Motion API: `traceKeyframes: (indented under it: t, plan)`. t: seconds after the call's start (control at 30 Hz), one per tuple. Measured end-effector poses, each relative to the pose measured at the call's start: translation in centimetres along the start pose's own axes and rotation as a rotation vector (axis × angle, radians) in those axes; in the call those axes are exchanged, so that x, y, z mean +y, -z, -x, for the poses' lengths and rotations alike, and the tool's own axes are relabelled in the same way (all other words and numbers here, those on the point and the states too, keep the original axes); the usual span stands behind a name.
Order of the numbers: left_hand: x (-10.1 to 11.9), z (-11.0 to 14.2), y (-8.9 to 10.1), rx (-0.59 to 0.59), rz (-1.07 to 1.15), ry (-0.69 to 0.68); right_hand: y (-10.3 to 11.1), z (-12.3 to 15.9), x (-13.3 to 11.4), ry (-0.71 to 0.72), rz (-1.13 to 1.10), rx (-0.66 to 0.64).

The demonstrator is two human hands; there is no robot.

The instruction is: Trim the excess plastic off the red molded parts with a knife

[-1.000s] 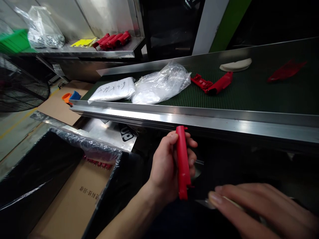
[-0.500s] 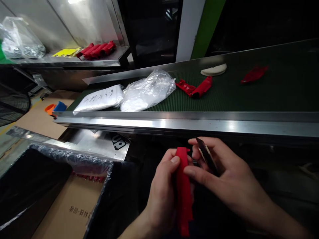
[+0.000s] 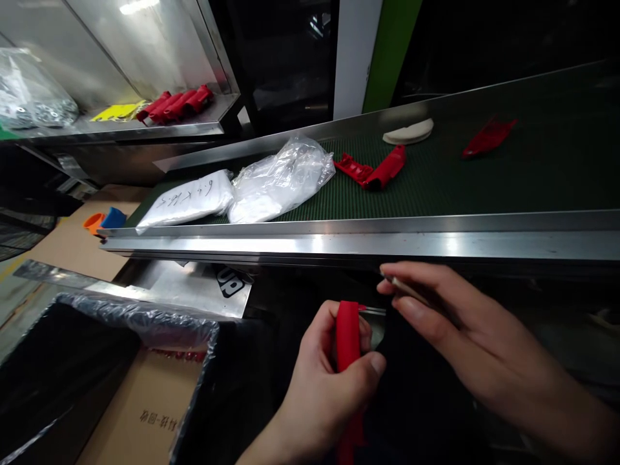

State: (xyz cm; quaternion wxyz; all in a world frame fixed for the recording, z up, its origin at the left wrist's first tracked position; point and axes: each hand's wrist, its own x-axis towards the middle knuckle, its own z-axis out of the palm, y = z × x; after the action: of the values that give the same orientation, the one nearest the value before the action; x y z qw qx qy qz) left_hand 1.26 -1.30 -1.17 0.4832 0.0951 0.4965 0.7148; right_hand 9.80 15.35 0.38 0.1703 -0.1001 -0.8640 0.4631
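My left hand [image 3: 329, 381] is wrapped round a long red plastic part [image 3: 347, 342], held upright below the conveyor's steel rail [image 3: 339, 242]. My right hand [image 3: 450, 323] sits just right of it, fingers pinched on a thin flat blade [image 3: 407, 289] near the part's top end. On the green belt [image 3: 484, 174] lie a red part pair [image 3: 372, 169], another red part [image 3: 487, 137] and a white curved piece [image 3: 408, 132].
Two clear and white plastic bags [image 3: 242, 190] rest on the belt's left end. A cardboard box lined with black plastic [image 3: 97, 381] stands at lower left. A steel shelf [image 3: 145, 126] behind holds more red parts [image 3: 174, 103] and a bag of metal pieces [image 3: 29, 103].
My right hand came up from the lower right with the blade to the top of the red part. My left hand lowered and turned the part, thumb now across its front.
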Motion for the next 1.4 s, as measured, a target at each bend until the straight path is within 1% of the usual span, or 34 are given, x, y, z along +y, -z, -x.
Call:
traceKeyframes:
  t: [0.07, 0.13, 0.2, 0.27, 0.43, 0.6, 0.67, 0.7, 0.8, 0.83, 0.9, 1.0, 1.2, 1.3, 1.4]
  plan:
    - [0.1, -0.1, 0.0, 0.013, 0.009, 0.005, 0.1, 0.6, 0.3, 0.155, 0.195, 0.028]
    - [0.2, -0.1, -0.1, 0.025, 0.015, 0.004, 0.1, 1.2, 0.5, 0.299, 0.338, 0.059]
    - [0.4, -0.2, -0.2, 0.036, 0.016, -0.006, -0.1, 1.5, 0.5, 0.378, 0.431, 0.065]
    - [0.5, -0.1, -0.2, 0.05, 0.015, -0.01, -0.2, 1.6, 0.4, 0.417, 0.467, 0.058]
    - [0.5, 0.0, -0.1, 0.047, 0.002, -0.014, -0.3, 1.5, 0.2, 0.453, 0.484, 0.063]
    - [0.3, 0.1, -0.2, 0.034, 0.009, -0.002, -0.1, 1.8, 0.8, 0.452, 0.537, 0.067]
    - [0.2, 0.1, -0.2, 0.002, 0.034, 0.004, -0.1, 1.8, 1.0, 0.442, 0.553, 0.093]
    - [0.1, 0.1, -0.2, -0.023, 0.059, -0.002, -0.1, 1.7, 1.0, 0.436, 0.547, 0.128]
    - [-0.1, 0.0, -0.2, -0.135, 0.197, -0.047, -0.2, 1.6, 0.6, 0.382, 0.426, 0.226]
    - [-0.2, -0.1, -0.2, -0.174, 0.25, -0.058, -0.3, 1.6, 0.5, 0.361, 0.37, 0.224]
    - [-0.3, -0.1, -0.2, -0.231, 0.342, -0.058, -0.5, 1.7, 0.2, 0.33, 0.294, 0.163]
    - [-0.1, 0.0, -0.4, -0.269, 0.433, -0.012, -0.8, 2.0, 0.0, 0.339, 0.275, 0.097]
    - [0.3, 0.0, -0.7, -0.295, 0.492, 0.04, -0.9, 2.3, -0.1, 0.367, 0.286, 0.096]
    - [0.2, 0.1, -0.7, -0.328, 0.513, 0.028, -0.7, 2.2, -0.2, 0.38, 0.303, 0.1]
    - [0.1, 0.1, -0.8, -0.349, 0.548, 0.01, -0.7, 2.3, 0.0, 0.408, 0.337, 0.073]
